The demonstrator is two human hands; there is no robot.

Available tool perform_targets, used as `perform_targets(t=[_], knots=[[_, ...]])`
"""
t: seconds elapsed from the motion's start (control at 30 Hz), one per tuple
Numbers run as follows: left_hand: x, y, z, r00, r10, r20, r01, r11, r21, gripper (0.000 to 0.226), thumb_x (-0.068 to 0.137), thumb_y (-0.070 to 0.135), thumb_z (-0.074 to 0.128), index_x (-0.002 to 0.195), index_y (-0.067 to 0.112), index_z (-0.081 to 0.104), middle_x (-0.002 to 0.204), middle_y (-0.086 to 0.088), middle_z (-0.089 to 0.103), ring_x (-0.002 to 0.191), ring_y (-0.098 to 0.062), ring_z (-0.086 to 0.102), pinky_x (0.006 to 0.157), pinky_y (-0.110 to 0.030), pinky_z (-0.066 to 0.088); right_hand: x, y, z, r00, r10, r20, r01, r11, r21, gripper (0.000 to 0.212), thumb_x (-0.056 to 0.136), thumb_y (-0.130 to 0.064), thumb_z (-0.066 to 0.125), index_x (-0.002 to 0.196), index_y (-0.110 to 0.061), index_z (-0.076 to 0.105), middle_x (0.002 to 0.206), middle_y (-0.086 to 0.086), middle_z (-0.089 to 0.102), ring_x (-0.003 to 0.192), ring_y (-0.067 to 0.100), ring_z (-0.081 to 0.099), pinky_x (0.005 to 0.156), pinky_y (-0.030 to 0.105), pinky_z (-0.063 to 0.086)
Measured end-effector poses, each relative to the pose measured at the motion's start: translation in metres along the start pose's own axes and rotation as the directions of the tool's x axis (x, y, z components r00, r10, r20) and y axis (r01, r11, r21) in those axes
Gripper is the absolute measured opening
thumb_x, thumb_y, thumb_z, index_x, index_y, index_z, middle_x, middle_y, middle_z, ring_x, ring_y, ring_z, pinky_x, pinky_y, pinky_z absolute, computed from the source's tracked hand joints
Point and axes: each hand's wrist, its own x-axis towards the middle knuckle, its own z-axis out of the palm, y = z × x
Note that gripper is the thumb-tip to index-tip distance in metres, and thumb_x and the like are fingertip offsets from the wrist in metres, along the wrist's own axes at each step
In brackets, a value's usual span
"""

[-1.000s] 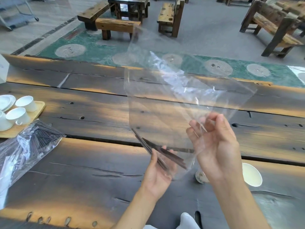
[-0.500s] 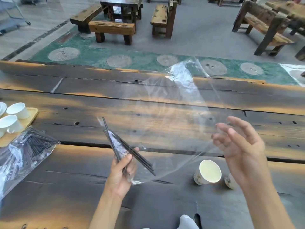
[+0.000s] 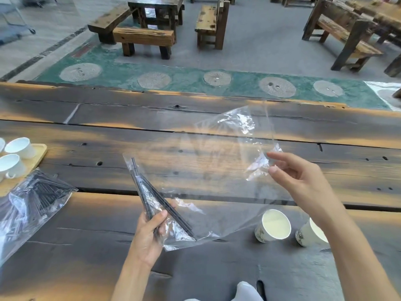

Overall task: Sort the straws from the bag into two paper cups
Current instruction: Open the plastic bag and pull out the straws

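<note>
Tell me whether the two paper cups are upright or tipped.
Both tipped. The nearer paper cup and the one by the right forearm lie on their sides on the table, mouths showing, no straws inside.

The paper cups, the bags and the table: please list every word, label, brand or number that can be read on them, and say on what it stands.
No readable text anywhere.
Two paper cups: a printed greenish pattern on the sides, too small and blurred to tell whether it holds letters.
Clear bag with the straws: no print visible.
Second bag: no label visible.
</note>
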Motion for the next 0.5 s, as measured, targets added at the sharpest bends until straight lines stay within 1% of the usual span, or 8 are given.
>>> perform_targets(t=[0.1, 0.2, 0.27, 0.3, 0.33, 0.4, 0.43, 0.5], knots=[[0.000, 0.001, -0.003, 1.000, -0.014, -0.022, 0.015, 0.999, 0.032, 0.100, 0.049, 0.027, 0.098, 0.126, -0.016, 0.050, 0.063, 0.001, 0.061, 0.042, -0.006, 0.039, 0.041, -0.018, 0.040, 0.002, 0.001, 0.007, 0.998, 0.058, -0.031, -0.058, 0.998, 0.010, 0.019, 0.090, -0.024, 0.070, 0.108, -0.026, 0.072, 0.079, 0.001, 0.056, 0.067, 0.005, 0.050, 0.061, 0.012, 0.039], [-0.002, 0.000, 0.000, 0.997, 0.008, -0.077, -0.006, 0.999, 0.039, 0.086, 0.044, 0.022, 0.098, 0.116, -0.002, 0.057, 0.098, -0.017, 0.060, 0.040, -0.004, 0.043, 0.043, -0.014, 0.043, 0.001, 0.002, 0.011, 0.996, 0.075, -0.049, -0.076, 0.997, -0.007, 0.004, 0.089, -0.017, 0.072, 0.090, -0.018, 0.075, 0.079, 0.003, 0.063, 0.067, 0.008, 0.053, 0.058, 0.011, 0.040], [-0.004, -0.001, 0.004, 0.994, 0.020, -0.109, -0.017, 0.999, 0.029, 0.074, 0.058, 0.011, 0.086, 0.124, -0.001, 0.055, 0.113, -0.023, 0.058, 0.041, -0.002, 0.049, 0.043, -0.012, 0.044, 0.001, 0.005, 0.012, 0.991, 0.100, -0.085, -0.103, 0.994, -0.033, 0.007, 0.088, -0.017, 0.073, 0.080, -0.017, 0.075, 0.099, 0.005, 0.064, 0.079, 0.012, 0.057, 0.067, 0.019, 0.043], [-0.005, 0.000, 0.008, 0.994, 0.026, -0.110, -0.023, 0.999, 0.022, 0.067, 0.065, 0.005, 0.076, 0.128, -0.001, 0.053, 0.116, -0.024, 0.060, 0.042, -0.001, 0.053, 0.044, -0.011, 0.046, 0.001, 0.007, 0.011, 0.989, 0.110, -0.103, -0.117, 0.991, -0.062, 0.009, 0.087, -0.018, 0.074, 0.077, -0.019, 0.073, 0.111, 0.005, 0.059, 0.089, 0.014, 0.057, 0.074, 0.025, 0.044], [-0.006, 0.000, 0.010, 0.993, 0.027, -0.113, -0.025, 0.999, 0.022, 0.060, 0.070, 0.002, 0.069, 0.128, -0.003, 0.053, 0.115, -0.023, 0.063, 0.044, 0.000, 0.057, 0.045, -0.011, 0.047, 0.001, 0.008, 0.011, 0.987, 0.103, -0.120, -0.118, 0.985, -0.123, 0.013, 0.086, -0.018, 0.074, 0.074, -0.022, 0.072, 0.120, 0.002, 0.053, 0.099, 0.017, 0.054, 0.082, 0.031, 0.043], [-0.007, 0.001, 0.015, 0.995, 0.017, -0.102, -0.012, 0.999, 0.047, 0.042, 0.077, -0.004, 0.062, 0.118, -0.001, 0.058, 0.103, -0.017, 0.074, 0.056, -0.004, 0.068, 0.048, -0.011, 0.050, -0.002, 0.011, 0.012, 0.985, 0.011, -0.171, -0.067, 0.943, -0.325, 0.019, 0.085, -0.016, 0.075, 0.070, -0.025, 0.070, 0.123, -0.003, 0.042, 0.109, 0.017, 0.039, 0.092, 0.032, 0.031], [-0.007, 0.002, 0.016, 0.994, 0.014, -0.104, -0.007, 0.998, 0.063, 0.034, 0.081, -0.009, 0.059, 0.114, 0.002, 0.060, 0.098, -0.016, 0.076, 0.066, -0.008, 0.073, 0.050, -0.012, 0.052, -0.005, 0.013, 0.014, 0.977, -0.067, -0.202, -0.024, 0.909, -0.416, 0.018, 0.084, -0.012, 0.076, 0.070, -0.023, 0.072, 0.120, -0.003, 0.040, 0.108, 0.016, 0.033, 0.091, 0.032, 0.029], [-0.006, 0.002, 0.018, 0.992, 0.005, -0.126, 0.007, 0.996, 0.094, 0.033, 0.085, -0.012, 0.057, 0.113, 0.004, 0.061, 0.096, -0.016, 0.077, 0.078, -0.014, 0.076, 0.057, -0.015, 0.055, -0.011, 0.016, 0.020, 0.945, -0.206, -0.255, 0.042, 0.848, -0.528, 0.011, 0.082, -0.006, 0.077, 0.075, -0.014, 0.076, 0.110, 0.000, 0.040, 0.100, 0.015, 0.029, 0.085, 0.034, 0.031]])
